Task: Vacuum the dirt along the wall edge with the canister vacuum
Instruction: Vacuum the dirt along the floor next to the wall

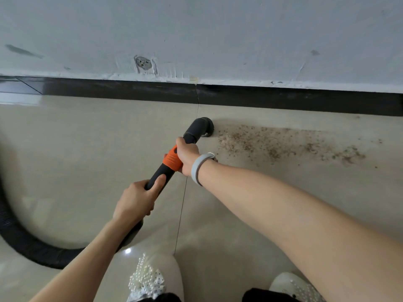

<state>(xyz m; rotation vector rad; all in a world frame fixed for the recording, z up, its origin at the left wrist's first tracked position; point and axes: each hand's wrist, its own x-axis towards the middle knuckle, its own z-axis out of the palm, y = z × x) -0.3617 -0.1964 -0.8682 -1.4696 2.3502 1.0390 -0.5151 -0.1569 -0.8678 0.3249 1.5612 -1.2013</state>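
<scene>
Gripping the vacuum wand (165,168) for control, the right hand (188,154) wraps its orange collar and the left hand (137,200) its near end; the nozzle (204,125) sits at the dirt (283,142) patch's left edge, near the baseboard (283,99).

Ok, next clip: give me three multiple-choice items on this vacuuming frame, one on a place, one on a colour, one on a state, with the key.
1. Where does the dirt lie relative to the nozzle?
A. To its right
B. To its left
C. Behind the person's feet

2. What colour is the band on the wand?
A. Blue
B. Orange
C. Green

3. How is the wand held?
A. Left hand only
B. It lies on the floor, unheld
C. Both hands grip it

Key: 1 A, the specks spread rightward from the nozzle along the skirting. 2 B, an orange section sits under the right hand. 3 C, the left hand holds lower, the right hand higher.
</scene>
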